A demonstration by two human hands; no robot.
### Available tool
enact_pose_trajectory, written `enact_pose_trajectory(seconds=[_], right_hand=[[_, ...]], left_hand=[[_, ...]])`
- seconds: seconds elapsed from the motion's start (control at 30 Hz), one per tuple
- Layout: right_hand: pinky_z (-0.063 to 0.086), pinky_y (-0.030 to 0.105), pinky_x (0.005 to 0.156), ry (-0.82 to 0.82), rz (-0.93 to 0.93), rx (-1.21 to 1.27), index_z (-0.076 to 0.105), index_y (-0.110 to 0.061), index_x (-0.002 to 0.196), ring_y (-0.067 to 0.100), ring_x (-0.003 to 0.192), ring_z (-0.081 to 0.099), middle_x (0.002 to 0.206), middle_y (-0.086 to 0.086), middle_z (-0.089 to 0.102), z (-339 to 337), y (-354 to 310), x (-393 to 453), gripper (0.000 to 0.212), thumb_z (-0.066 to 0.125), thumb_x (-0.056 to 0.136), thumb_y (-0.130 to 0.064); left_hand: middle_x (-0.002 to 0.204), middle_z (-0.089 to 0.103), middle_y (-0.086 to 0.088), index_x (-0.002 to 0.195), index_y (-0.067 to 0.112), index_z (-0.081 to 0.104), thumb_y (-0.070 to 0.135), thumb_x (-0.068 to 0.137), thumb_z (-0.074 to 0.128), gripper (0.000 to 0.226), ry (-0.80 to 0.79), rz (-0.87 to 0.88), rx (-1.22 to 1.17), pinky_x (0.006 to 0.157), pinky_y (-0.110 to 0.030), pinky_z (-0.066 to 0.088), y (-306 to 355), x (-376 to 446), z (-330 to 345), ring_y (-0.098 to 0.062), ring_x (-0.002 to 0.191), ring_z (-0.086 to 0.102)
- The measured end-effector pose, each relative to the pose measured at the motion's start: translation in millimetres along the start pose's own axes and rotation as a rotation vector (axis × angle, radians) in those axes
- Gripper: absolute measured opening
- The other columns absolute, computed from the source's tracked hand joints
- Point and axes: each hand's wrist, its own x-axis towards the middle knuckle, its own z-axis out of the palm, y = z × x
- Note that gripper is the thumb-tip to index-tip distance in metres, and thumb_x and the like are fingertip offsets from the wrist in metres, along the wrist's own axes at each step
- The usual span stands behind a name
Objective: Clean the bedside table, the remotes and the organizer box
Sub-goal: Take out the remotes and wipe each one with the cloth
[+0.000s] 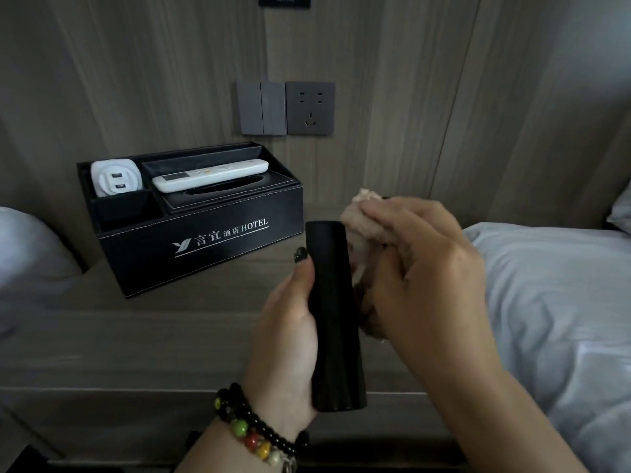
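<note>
Forward of the organizer box (191, 230), above the bedside table (143, 336), the left hand (286, 336) grips the black remote (333, 319) upright, fingers wrapped behind it and thumb on its near edge; this presents the plain back face for wiping. The right hand (420, 268) bunches a beige cloth (362, 213) against the remote's right side, fingers curled around the cloth. The white remote (210, 174) lies on top of the box, probably awaiting its turn. The black remote's button face is turned away, and the contact between cloth and remote is hidden by the right hand.
</note>
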Motion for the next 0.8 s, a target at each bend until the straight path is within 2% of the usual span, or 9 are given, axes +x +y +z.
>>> enact_pose_trajectory(seconds=[0.07, 0.1, 0.2, 0.27, 0.33, 0.5, 0.6, 0.7, 0.8], right_hand=[[0.046, 0.005, 0.078, 0.014, -0.027, -0.033, 0.072, -0.014, 0.111, 0.009, 0.092, 0.061, 0.111, 0.005, 0.064, -6, 1, 3, 0.044, 0.053, 0.080, 0.011], [0.051, 0.013, 0.076, 0.005, -0.040, -0.034, 0.071, -0.014, 0.112, 0.011, 0.092, 0.063, 0.112, 0.005, 0.063, -7, -1, 3, 0.044, 0.053, 0.080, 0.011], [0.055, 0.029, 0.070, -0.030, -0.081, -0.028, 0.070, -0.015, 0.115, 0.013, 0.095, 0.064, 0.116, 0.002, 0.062, -5, -10, 1, 0.038, 0.050, 0.086, 0.000], [0.055, 0.029, 0.072, -0.030, -0.094, -0.015, 0.070, -0.015, 0.115, 0.013, 0.097, 0.064, 0.116, 0.003, 0.063, -4, -11, 1, 0.037, 0.048, 0.087, -0.003], [0.052, 0.020, 0.080, -0.007, -0.083, 0.004, 0.070, -0.011, 0.113, 0.011, 0.100, 0.063, 0.115, 0.005, 0.064, -4, -6, 2, 0.040, 0.052, 0.082, 0.007], [0.050, 0.014, 0.087, 0.003, -0.087, 0.050, 0.071, -0.010, 0.111, 0.007, 0.103, 0.063, 0.114, 0.004, 0.064, -5, -12, -1, 0.044, 0.055, 0.078, 0.015], [0.048, 0.014, 0.092, -0.006, -0.091, 0.090, 0.071, -0.007, 0.111, 0.007, 0.107, 0.062, 0.112, 0.005, 0.065, -3, -11, 0, 0.041, 0.057, 0.079, 0.015], [0.045, 0.009, 0.090, 0.008, -0.029, 0.056, 0.071, -0.009, 0.111, 0.009, 0.103, 0.062, 0.110, 0.003, 0.066, -6, -2, 2, 0.039, 0.061, 0.080, 0.013], [0.045, 0.009, 0.089, 0.003, -0.029, 0.114, 0.072, -0.010, 0.110, 0.006, 0.104, 0.062, 0.109, 0.002, 0.066, -7, -8, -1, 0.041, 0.060, 0.079, 0.015]], left_hand=[[0.102, 0.074, -0.008, 0.107, 0.004, 0.067, 0.031, 0.101, 0.037, 0.041, -0.041, 0.034, 0.061, 0.081, -0.037, 0.058, 3, 0, 1, -0.022, 0.097, 0.071], [0.094, 0.075, -0.007, 0.104, 0.004, 0.066, 0.026, 0.101, 0.034, 0.040, -0.055, 0.093, 0.159, 0.069, -0.032, 0.059, 7, 0, 1, -0.019, 0.088, 0.073], [0.076, 0.071, 0.001, 0.102, 0.015, 0.064, 0.031, 0.102, 0.034, 0.034, -0.089, 0.326, 0.446, 0.051, -0.028, 0.055, 14, 1, -4, -0.013, 0.062, 0.068], [0.078, 0.068, 0.005, 0.108, 0.025, 0.063, 0.036, 0.102, 0.034, 0.032, -0.119, 0.453, 0.599, 0.049, -0.032, 0.055, 16, 4, -11, -0.013, 0.059, 0.066], [0.085, 0.068, 0.008, 0.119, 0.031, 0.060, 0.037, 0.102, 0.032, 0.033, -0.139, 0.518, 0.751, 0.050, -0.033, 0.055, 16, 7, -19, -0.016, 0.063, 0.066], [0.087, 0.064, 0.011, 0.128, 0.031, 0.053, 0.033, 0.103, 0.029, 0.034, -0.149, 0.675, 0.989, 0.056, -0.023, 0.051, 22, 7, -27, -0.011, 0.070, 0.065], [0.088, 0.064, 0.011, 0.129, 0.029, 0.052, 0.032, 0.102, 0.030, 0.035, -0.158, 0.699, 0.958, 0.057, -0.023, 0.052, 24, 7, -29, -0.010, 0.071, 0.065], [0.087, 0.065, 0.012, 0.128, 0.021, 0.053, 0.029, 0.102, 0.031, 0.035, -0.161, 0.714, 0.925, 0.055, -0.026, 0.053, 25, 6, -29, -0.011, 0.071, 0.066], [0.080, 0.066, 0.008, 0.117, 0.022, 0.058, 0.031, 0.102, 0.031, 0.032, -0.154, 0.674, 0.858, 0.052, -0.029, 0.053, 27, 4, -28, -0.012, 0.067, 0.067]])
